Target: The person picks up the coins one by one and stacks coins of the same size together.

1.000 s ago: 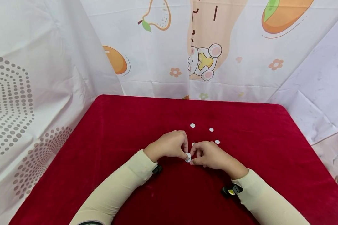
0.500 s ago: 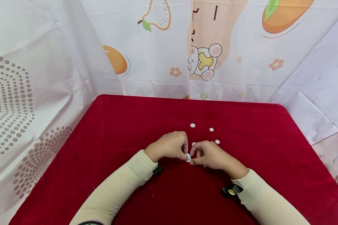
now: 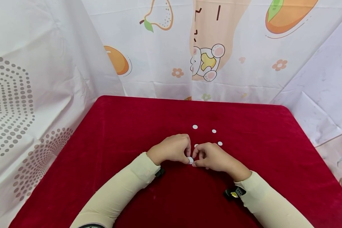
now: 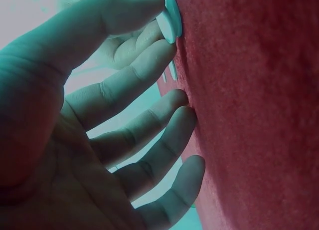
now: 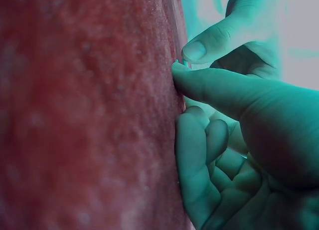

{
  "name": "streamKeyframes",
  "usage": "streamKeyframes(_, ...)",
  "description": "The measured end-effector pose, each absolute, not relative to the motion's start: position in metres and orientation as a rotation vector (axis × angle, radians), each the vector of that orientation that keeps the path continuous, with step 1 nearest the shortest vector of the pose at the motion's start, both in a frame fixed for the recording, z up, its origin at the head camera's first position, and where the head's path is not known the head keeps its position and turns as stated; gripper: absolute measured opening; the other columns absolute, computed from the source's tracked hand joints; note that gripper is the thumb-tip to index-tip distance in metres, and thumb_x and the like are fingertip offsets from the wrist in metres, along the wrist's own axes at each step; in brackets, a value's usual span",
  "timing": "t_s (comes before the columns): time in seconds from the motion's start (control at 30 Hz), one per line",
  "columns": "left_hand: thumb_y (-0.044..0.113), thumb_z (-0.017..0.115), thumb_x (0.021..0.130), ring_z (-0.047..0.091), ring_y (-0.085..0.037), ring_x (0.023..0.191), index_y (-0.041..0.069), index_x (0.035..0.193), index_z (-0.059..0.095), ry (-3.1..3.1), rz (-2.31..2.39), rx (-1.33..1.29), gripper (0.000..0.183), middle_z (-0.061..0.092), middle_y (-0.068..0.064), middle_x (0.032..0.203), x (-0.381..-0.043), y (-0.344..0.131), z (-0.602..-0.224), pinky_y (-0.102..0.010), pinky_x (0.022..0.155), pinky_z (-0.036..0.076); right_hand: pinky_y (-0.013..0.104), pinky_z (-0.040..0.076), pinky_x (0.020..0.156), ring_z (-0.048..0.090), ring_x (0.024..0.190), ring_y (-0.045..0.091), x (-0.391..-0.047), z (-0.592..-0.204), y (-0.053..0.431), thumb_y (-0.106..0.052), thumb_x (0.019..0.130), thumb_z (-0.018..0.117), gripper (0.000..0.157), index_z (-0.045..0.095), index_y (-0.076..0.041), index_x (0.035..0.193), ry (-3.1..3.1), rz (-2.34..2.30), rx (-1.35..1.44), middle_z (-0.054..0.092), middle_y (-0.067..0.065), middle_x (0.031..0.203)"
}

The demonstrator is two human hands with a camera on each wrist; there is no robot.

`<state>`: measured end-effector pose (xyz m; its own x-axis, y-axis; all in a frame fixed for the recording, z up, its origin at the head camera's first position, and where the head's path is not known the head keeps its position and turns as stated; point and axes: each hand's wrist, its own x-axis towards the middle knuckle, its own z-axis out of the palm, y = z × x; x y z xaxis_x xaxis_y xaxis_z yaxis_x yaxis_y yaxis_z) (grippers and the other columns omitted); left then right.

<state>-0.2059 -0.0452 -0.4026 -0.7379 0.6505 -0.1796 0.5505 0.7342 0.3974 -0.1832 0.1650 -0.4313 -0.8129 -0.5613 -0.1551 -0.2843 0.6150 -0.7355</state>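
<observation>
My left hand (image 3: 175, 147) pinches a small white disc (image 4: 166, 26) by its edge between thumb and index finger. Close under it, a second white disc (image 4: 175, 14) lies against the red cloth, and the two overlap. From the right, my right hand (image 3: 213, 157) grips the edge of the lower disc with thumb and index fingertips, its other fingers curled in. Seen from the head, the pair of white discs (image 3: 191, 160) sits between both hands, partly hidden by fingertips. The other left fingers spread loosely near the cloth in the left wrist view.
Beyond the hands, white discs lie on the red cloth (image 3: 142, 120): one at the back (image 3: 195, 127), another to its right (image 3: 214, 131), a third disc (image 3: 220, 143) by the right knuckles. Another disc (image 3: 196, 145) is partly covered. A printed curtain (image 3: 154, 63) hangs behind.
My left hand has come down slightly toward me, lowering the upper disc further over the lower one. My right hand has stayed in place.
</observation>
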Motion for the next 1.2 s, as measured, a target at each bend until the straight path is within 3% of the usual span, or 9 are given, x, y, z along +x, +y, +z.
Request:
streamKeyframes(0.67, 0.022, 0.09, 0.079, 0.054, -0.006, 0.086, 0.027, 0.07, 0.068, 2.611, 0.463, 0.939, 0.024, 0.059, 0.012, 0.101, -0.2083, -0.0455, -0.4037, -0.024, 0.069, 0.05, 0.029, 0.052, 0.052, 0.059, 0.047, 0.013, -0.1839, -0.4307, 0.1655, -0.018, 0.086, 0.085, 0.017, 0.07, -0.018, 0.093, 2.482, -1.013, -0.689, 0.062, -0.003, 0.062)
streamKeyframes(0.97, 0.019, 0.09, 0.079, 0.054, -0.007, 0.086, 0.027, 0.067, 0.068, 2.605, 0.445, 0.934, 0.026, 0.059, 0.012, 0.106, -0.208, -0.0461, -0.4041, -0.023, 0.069, 0.051, 0.028, 0.049, 0.05, 0.055, 0.046, 0.011, -0.182, -0.4303, 0.1648, -0.02, 0.086, 0.085, 0.018, 0.068, -0.022, 0.079, 2.479, -0.998, -0.647, 0.06, -0.005, 0.058)
streamKeyframes(1.2, 0.02, 0.09, 0.078, 0.054, -0.005, 0.088, 0.028, 0.068, 0.07, 2.605, 0.439, 0.941, 0.025, 0.06, 0.012, 0.108, -0.2091, -0.0463, -0.4044, -0.023, 0.07, 0.051, 0.027, 0.048, 0.049, 0.055, 0.046, 0.009, -0.183, -0.4311, 0.1647, -0.019, 0.086, 0.084, 0.017, 0.069, -0.023, 0.08, 2.476, -1.01, -0.666, 0.06, -0.004, 0.059)
